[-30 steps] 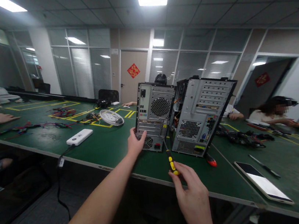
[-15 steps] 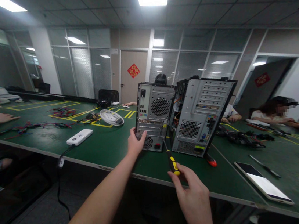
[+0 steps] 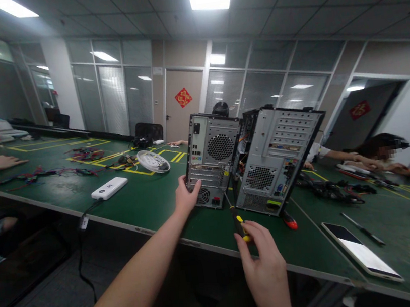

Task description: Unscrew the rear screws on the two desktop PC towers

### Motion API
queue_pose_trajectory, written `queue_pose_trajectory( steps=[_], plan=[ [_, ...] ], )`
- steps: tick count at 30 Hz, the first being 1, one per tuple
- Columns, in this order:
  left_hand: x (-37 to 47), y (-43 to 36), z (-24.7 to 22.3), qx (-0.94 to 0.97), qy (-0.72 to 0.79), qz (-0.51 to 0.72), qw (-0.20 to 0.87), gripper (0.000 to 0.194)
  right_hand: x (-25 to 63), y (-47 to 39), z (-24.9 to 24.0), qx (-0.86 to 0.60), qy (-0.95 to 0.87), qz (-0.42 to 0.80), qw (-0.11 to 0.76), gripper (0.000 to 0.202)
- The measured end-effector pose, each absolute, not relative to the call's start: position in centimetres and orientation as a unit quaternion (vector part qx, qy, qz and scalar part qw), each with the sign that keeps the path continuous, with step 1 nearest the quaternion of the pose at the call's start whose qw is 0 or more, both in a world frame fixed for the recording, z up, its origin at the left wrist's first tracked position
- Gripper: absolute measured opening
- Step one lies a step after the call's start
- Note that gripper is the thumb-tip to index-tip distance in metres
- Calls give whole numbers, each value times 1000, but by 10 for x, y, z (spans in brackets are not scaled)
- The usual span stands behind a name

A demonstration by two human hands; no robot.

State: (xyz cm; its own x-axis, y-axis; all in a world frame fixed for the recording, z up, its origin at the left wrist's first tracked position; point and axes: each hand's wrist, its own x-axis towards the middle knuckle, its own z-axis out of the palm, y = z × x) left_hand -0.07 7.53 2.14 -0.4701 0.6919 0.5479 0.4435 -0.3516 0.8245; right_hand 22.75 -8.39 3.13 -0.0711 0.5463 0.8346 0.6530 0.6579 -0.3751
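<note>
A computer case [image 3: 209, 145] stands upright on the green table with its back panel facing me. My left hand [image 3: 187, 196] is closed around its lower left edge, thumb on the panel. Between finger and thumb, my right hand [image 3: 264, 262] holds a black and yellow screwdriver [image 3: 239, 225]. Its shaft points up to the lower right edge of that case; I cannot tell exactly where the tip rests. Right beside it stands a second computer case [image 3: 282, 158], tilted in my view, with a red-tipped tool handle [image 3: 290, 222] at its foot.
A white power bank [image 3: 110, 188] with a cable lies left. Behind it are loose wires [image 3: 40, 174] and a round white cover [image 3: 153, 161]. On the right lie a phone [image 3: 361, 251], a slim tool [image 3: 363, 229] and black cables [image 3: 330, 192]. Other people sit around the table.
The fingers of my right hand have shifted on the screwdriver handle, which has turned a little. My left hand has stayed put. At the far right, a co-worker's arm now reaches across.
</note>
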Motion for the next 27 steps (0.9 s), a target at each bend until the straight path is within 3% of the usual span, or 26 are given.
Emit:
queue_pose_trajectory(
  steps=[11,27],
  plan=[
    [0,74,22,509,560,646,100,57,228,-90,32,-412,-768,-38,489,32],
    [0,73,24,508,557,650,99,56,229,-87,29,-406,-753,-37,517,28]
  ],
)
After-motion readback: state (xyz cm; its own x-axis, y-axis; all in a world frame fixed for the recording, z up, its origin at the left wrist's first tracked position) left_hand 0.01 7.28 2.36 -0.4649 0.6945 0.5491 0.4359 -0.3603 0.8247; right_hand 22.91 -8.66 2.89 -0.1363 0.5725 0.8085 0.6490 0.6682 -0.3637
